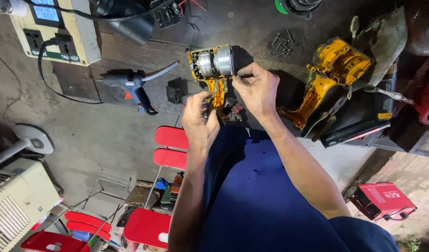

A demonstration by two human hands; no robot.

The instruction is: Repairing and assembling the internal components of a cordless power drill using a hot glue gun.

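dim, overhead light | short hard shadows | sharp centre | wide-angle edge warp

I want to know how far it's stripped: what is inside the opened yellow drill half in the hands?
Inside the opened drill half: two silvery cylindrical parts side by side, wires below. The left hand and right hand cover the lower handle.

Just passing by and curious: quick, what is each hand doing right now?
Left hand: closed, fingers pinching a small dark part at the drill half; which part cannot be told.
Right hand: closed, fingers pinching something small at the drill's motor.
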